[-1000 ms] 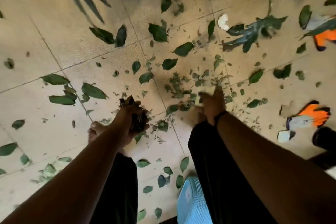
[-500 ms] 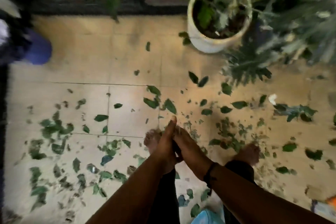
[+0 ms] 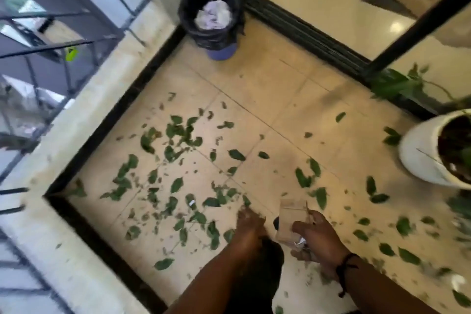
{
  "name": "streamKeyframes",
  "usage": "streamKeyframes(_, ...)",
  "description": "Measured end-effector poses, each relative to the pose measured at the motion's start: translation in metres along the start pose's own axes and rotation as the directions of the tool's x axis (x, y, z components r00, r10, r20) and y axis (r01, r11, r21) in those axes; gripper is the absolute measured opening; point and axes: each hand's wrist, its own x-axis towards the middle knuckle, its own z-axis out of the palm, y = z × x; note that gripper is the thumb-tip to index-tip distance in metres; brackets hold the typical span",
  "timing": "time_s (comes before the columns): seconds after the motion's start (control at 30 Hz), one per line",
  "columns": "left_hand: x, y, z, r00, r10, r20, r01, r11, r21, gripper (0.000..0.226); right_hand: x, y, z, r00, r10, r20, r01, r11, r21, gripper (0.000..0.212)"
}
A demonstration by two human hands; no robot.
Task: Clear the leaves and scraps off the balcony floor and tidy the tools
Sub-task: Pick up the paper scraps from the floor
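Note:
Green leaves (image 3: 178,183) and small scraps lie scattered over the beige balcony tiles, thickest at the left and middle. My right hand (image 3: 318,239) is low at the bottom centre. It grips a flat brownish piece of card (image 3: 291,216) with a white scrap under the palm. Just to its left is my left hand (image 3: 251,224), its back turned up and blurred. I cannot make out whether it holds anything. A bin lined with a black bag (image 3: 186,7) stands in the far corner with crumpled white paper inside.
A white plant pot (image 3: 418,160) with soil stands at the right edge. The metal balcony railing (image 3: 51,48) and a stone ledge run along the left. A black sliding-door track (image 3: 305,35) crosses the back right.
The view has swung left from the pot to the corner with the bin. My hands were pressed together and are now apart. The card piece now shows in my right hand.

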Motion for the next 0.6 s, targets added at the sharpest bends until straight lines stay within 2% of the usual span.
streamKeyframes(0.03,-0.006,0.005,-0.021,0.996,0.08,-0.042,-0.072,0.985,0.156,0.024,-0.006,-0.01,0.014,1.0,0.005,0.008,-0.004,1.0,-0.018,0.034)
streamKeyframes(0.1,-0.011,0.017,-0.054,0.968,0.246,-0.056,-0.192,0.861,0.47,0.042,-0.014,-0.03,0.039,1.0,-0.006,0.026,0.008,0.996,-0.084,0.033)
streamKeyframes(0.17,-0.011,0.034,-0.078,0.923,0.378,-0.078,-0.227,0.694,0.683,0.061,-0.01,-0.053,0.061,0.999,-0.037,0.035,0.041,0.988,-0.149,0.033)
streamKeyframes(0.23,-0.004,0.053,-0.093,0.855,0.517,-0.038,-0.251,0.476,0.843,0.068,0.001,-0.077,0.079,0.997,-0.068,0.041,0.074,0.981,-0.179,0.033)
streamKeyframes(0.3,0.003,0.074,-0.102,0.817,0.577,0.021,-0.245,0.313,0.917,0.072,0.018,-0.1,0.091,0.996,-0.084,0.034,0.089,0.981,-0.172,0.036)
streamKeyframes(0.5,0.04,0.144,-0.128,0.879,0.465,0.102,-0.141,0.05,0.989,0.074,0.095,-0.169,0.103,0.995,-0.095,0.001,0.094,0.983,-0.161,0.041)
streamKeyframes(0.6,0.059,0.184,-0.147,0.901,0.425,0.085,-0.106,0.026,0.994,0.074,0.131,-0.209,0.108,0.998,-0.066,-0.002,0.065,0.979,-0.192,0.044)
